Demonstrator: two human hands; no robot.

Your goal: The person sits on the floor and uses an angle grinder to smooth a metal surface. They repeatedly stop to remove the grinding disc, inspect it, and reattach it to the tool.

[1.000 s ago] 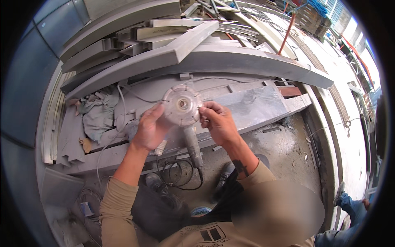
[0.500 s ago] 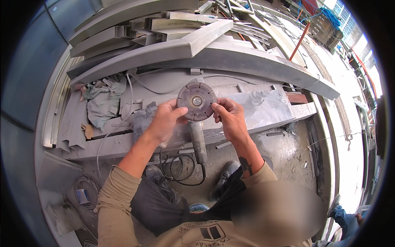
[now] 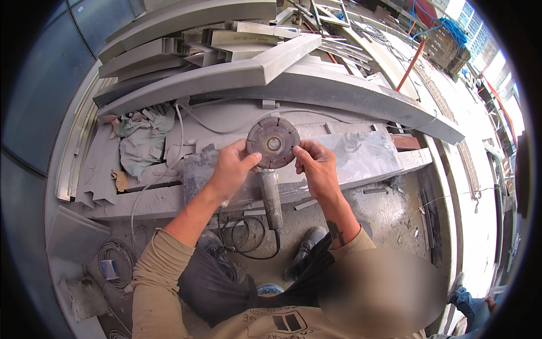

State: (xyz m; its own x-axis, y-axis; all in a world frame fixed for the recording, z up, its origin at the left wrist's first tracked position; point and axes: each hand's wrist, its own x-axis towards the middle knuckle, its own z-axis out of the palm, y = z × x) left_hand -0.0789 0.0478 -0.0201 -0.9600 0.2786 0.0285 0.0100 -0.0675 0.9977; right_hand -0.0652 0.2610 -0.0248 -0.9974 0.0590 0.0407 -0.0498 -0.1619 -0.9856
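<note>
A round, dusty segmented cutting disc (image 3: 260,135) lies face up in front of me, with slots cut into its rim and a metal nut at its centre. My left hand (image 3: 233,162) grips its lower left edge, thumb on top. At the right edge, my right hand (image 3: 317,161) pinches the rim between thumb and fingers. Below the disc extends the worn grey body of an angle grinder (image 3: 271,198), its black cord (image 3: 248,255) coiled on the ground. The disc covers the grinder's head, so how they join is hidden. A dusty grey stone slab (image 3: 361,155) lies behind.
Long metal channels (image 3: 237,79) are stacked across the far side. A crumpled pale green cloth (image 3: 144,144) lies left, near a white cable (image 3: 134,209). A coil of cable (image 3: 116,251) sits lower left. Another person's leg (image 3: 471,305) shows lower right.
The view has shifted slightly. Both hands remain at the disc's rim, with only small finger movement visible.
</note>
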